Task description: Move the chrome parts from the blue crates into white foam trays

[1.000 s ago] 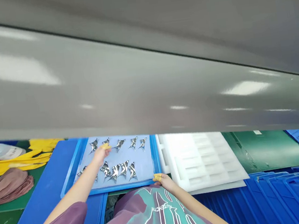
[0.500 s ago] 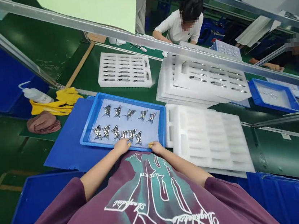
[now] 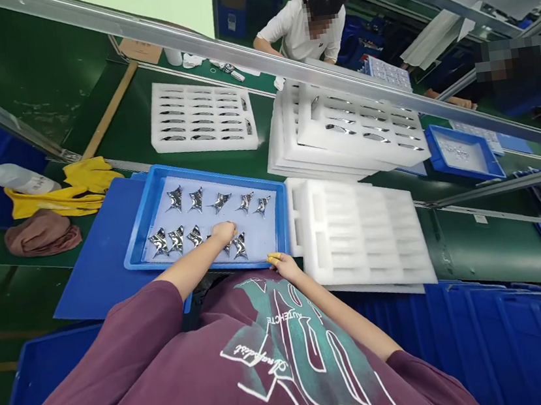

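Steadying the tray (image 3: 145, 216) while bent over its parts (image 3: 159, 242).
Head view: the right hand (image 3: 283, 265) pinches the near rim by the right corner; the left hand (image 3: 225, 232) is over the near row, fingers hidden, so whether they hold a part cannot be told. Both rows lie inside, left of the white foam (image 3: 334, 240). A light touch would likely spare neighbours and shine.
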The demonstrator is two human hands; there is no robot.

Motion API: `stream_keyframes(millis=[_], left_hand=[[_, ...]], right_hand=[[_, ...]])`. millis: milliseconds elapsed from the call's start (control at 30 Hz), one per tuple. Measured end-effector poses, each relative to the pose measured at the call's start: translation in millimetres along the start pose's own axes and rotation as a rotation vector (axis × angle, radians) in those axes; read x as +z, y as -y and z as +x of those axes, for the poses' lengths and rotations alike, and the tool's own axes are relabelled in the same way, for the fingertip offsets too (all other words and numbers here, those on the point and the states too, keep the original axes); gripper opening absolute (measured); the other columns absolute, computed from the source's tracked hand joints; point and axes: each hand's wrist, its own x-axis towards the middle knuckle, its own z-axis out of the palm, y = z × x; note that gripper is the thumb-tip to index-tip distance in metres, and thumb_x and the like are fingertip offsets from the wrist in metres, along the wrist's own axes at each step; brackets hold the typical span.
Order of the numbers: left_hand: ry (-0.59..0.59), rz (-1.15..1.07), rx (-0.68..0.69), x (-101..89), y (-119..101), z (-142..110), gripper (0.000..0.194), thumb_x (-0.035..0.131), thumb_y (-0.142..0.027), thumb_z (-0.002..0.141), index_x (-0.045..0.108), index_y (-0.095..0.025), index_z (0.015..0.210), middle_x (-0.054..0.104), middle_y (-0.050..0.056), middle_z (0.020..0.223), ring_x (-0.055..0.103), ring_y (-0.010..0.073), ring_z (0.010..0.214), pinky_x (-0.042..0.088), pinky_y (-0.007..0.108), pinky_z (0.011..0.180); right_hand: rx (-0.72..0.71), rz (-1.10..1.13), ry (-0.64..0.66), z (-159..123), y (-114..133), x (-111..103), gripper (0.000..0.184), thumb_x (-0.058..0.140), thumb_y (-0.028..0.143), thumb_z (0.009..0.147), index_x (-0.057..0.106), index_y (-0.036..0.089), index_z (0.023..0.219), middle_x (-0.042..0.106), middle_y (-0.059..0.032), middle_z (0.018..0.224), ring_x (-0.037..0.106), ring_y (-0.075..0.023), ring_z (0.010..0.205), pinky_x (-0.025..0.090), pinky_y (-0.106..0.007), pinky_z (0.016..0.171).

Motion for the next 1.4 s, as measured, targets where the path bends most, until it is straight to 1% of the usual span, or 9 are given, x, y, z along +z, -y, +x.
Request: stream_keyframes(millis=[133, 267, 500, 767, 867, 1000, 1167, 1267, 1400], left_hand=[[0.015, 0.102, 0.047, -11.3, 0.2, 5.8, 0.03, 0.049, -0.025, 0.087, 0.073, -0.015, 0.102, 0.068, 0.015, 0.11, 0.063, 0.0272, 0.099, 0.045, 0.031, 0.077], [-0.004, 0.144, 0.109, -35.5, 4.6, 0.9, 0.033, 0.047, -0.031, 0.091, 0.072, -0.019, 0.109, 0.066, 0.012, 0.119, 0.061, 0.0272, 0.104, 0.043, 0.031, 0.078], [-0.152, 0.175, 0.247, -63.5, 2.1, -31.7, 0.039, 0.042, -0.04, 0.096, 0.07, -0.025, 0.12, 0.068, 0.008, 0.11, 0.061, 0.0247, 0.102, 0.042, 0.031, 0.079], [-0.234, 0.071, 0.359, -51.8, -26.0, -57.3, 0.044, 0.041, -0.046, 0.096, 0.072, -0.023, 0.116, 0.067, 0.01, 0.096, 0.061, 0.0231, 0.095, 0.042, 0.031, 0.08], [-0.193, 0.051, 0.388, -52.5, -25.5, -55.1, 0.042, 0.047, -0.047, 0.094, 0.068, -0.025, 0.123, 0.067, 0.008, 0.102, 0.06, 0.0217, 0.098, 0.042, 0.029, 0.082], [-0.081, 0.049, 0.313, -53.9, -18.6, -35.8, 0.054, 0.061, -0.041, 0.087, 0.054, -0.029, 0.139, 0.065, 0.005, 0.115, 0.06, 0.0222, 0.102, 0.043, 0.028, 0.081], [0.057, 0.055, 0.174, -30.9, -29.2, 2.7, 0.049, 0.055, -0.035, 0.09, 0.055, -0.023, 0.138, 0.062, 0.009, 0.124, 0.06, 0.0241, 0.107, 0.044, 0.028, 0.081], [0.126, 0.091, 0.208, -10.1, -42.3, 17.7, 0.043, 0.058, -0.032, 0.087, 0.063, -0.019, 0.128, 0.062, 0.009, 0.126, 0.06, 0.0261, 0.107, 0.044, 0.027, 0.079], [0.178, 0.145, 0.225, 3.6, -48.2, 27.8, 0.023, 0.056, -0.024, 0.084, 0.074, -0.016, 0.096, 0.069, 0.01, 0.109, 0.062, 0.0263, 0.099, 0.044, 0.028, 0.077]], right_hand=[[0.019, 0.057, -0.031, -10.7, 5.3, -6.3, 0.019, 0.064, 0.02, 0.076, 0.07, 0.018, 0.094, 0.073, -0.0028, 0.094, 0.062, -0.0121, 0.067, 0.047, -0.024, 0.061], [0.001, 0.081, -0.013, -16.6, 14.6, -5.3, 0.02, 0.065, 0.021, 0.076, 0.069, 0.017, 0.095, 0.073, -0.0041, 0.095, 0.062, -0.0122, 0.068, 0.048, -0.024, 0.063], [-0.122, 0.078, 0.003, -9.5, 40.0, 7.0, 0.028, 0.069, 0.029, 0.074, 0.07, 0.018, 0.1, 0.071, -0.0047, 0.101, 0.063, -0.0133, 0.072, 0.049, -0.026, 0.067], [-0.034, 0.089, 0.01, -11.3, 57.0, 11.7, 0.019, 0.074, 0.032, 0.067, 0.069, 0.015, 0.075, 0.064, 0.0004, 0.064, 0.05, -0.0096, 0.057, 0.041, -0.023, 0.056], [0.059, 0.191, -0.026, -17.1, 55.0, 10.8, 0.016, 0.073, 0.028, 0.069, 0.066, 0.016, 0.075, 0.066, -0.001, 0.069, 0.048, -0.0082, 0.054, 0.034, -0.021, 0.047], [0.219, 0.373, -0.084, -30.9, 51.5, 3.7, 0.011, 0.069, 0.022, 0.075, 0.061, 0.017, 0.081, 0.071, -0.0032, 0.083, 0.049, -0.0067, 0.052, 0.034, -0.02, 0.045], [0.289, 0.589, -0.077, -55.9, 45.5, -7.8, 0.01, 0.067, 0.021, 0.078, 0.059, 0.018, 0.083, 0.072, -0.0032, 0.083, 0.052, -0.0067, 0.053, 0.036, -0.019, 0.047], [0.244, 0.677, -0.082, -70.4, 43.0, -10.9, 0.02, 0.074, 0.027, 0.071, 0.06, 0.017, 0.08, 0.072, -0.0032, 0.08, 0.053, -0.0073, 0.053, 0.036, -0.019, 0.046], [0.151, 0.733, -0.161, -84.3, 40.8, -20.6, 0.03, 0.08, 0.033, 0.058, 0.06, 0.018, 0.076, 0.07, -0.0021, 0.075, 0.054, -0.0087, 0.055, 0.036, -0.02, 0.047]])
